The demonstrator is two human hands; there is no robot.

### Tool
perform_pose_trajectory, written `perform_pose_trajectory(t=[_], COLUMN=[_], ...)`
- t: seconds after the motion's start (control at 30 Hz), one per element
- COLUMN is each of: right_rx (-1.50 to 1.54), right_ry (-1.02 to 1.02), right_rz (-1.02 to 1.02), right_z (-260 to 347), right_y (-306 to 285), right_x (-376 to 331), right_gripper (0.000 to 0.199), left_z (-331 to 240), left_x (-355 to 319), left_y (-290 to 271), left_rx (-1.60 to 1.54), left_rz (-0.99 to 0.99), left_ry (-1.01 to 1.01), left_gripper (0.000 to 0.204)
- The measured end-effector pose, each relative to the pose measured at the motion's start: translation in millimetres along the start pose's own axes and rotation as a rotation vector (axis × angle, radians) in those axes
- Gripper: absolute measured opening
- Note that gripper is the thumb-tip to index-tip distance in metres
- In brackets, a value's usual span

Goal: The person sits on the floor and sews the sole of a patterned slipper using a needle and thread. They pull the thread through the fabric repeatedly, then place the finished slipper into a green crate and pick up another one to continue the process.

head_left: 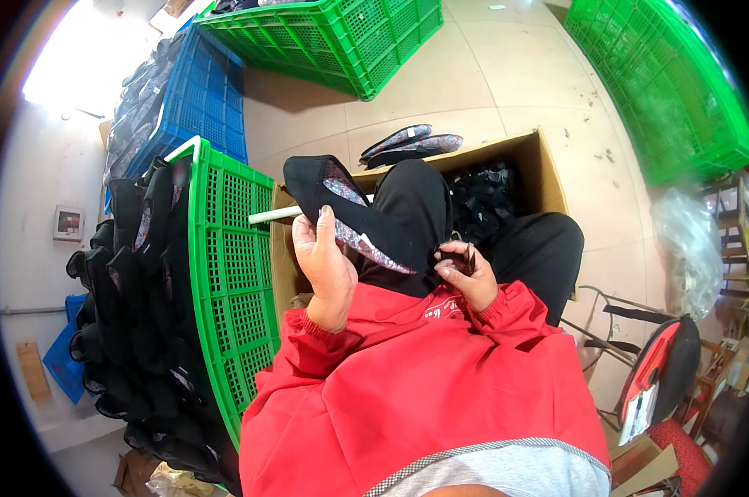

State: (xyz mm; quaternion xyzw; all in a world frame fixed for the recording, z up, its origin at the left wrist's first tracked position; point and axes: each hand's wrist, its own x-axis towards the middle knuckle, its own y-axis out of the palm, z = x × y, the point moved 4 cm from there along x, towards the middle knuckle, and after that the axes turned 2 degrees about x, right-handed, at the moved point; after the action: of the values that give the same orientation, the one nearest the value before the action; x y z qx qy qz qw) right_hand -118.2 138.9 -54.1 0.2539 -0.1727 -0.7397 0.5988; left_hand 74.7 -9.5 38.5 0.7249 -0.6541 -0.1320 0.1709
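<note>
My left hand [326, 261] pinches the side of a black fabric shoe upper [354, 217] with a flowered lining, thumb on top. The shoe upper is tilted over my lap, its rounded toe up and to the left, its other end beside my right hand [467, 275]. My right fingers are closed around a small dark tool [472, 258], possibly thread snips; most of it is hidden. Below my knees, an open cardboard box [548, 170] holds a heap of small black pieces [482, 199]. Two more flowered-lined pieces [412, 145] lie at its far edge.
A green crate [234, 273] at my left is beside many stacked black shoe uppers [134, 306]. A blue crate [200, 99] and another green crate [325, 41] stand beyond, a third green crate [656, 83] far right. At right are a clear plastic bag [689, 248] and a folding chair [669, 364].
</note>
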Motion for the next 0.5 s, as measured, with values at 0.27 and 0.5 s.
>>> perform_pose_trajectory(t=[0.27, 0.5], right_rx=[-0.062, -0.033], right_ry=[-0.007, 0.070], right_rz=[0.000, 0.015], right_z=[18.1, 20.4], right_y=[7.9, 14.0], right_x=[9.3, 18.0], right_gripper=[0.029, 0.030], left_z=[11.9, 16.4], left_x=[-5.4, -14.9], left_y=[-3.1, -2.6], left_rx=[-0.151, -0.170], left_rz=[0.073, 0.140], left_ry=[-0.130, -0.093], left_gripper=[0.014, 0.019])
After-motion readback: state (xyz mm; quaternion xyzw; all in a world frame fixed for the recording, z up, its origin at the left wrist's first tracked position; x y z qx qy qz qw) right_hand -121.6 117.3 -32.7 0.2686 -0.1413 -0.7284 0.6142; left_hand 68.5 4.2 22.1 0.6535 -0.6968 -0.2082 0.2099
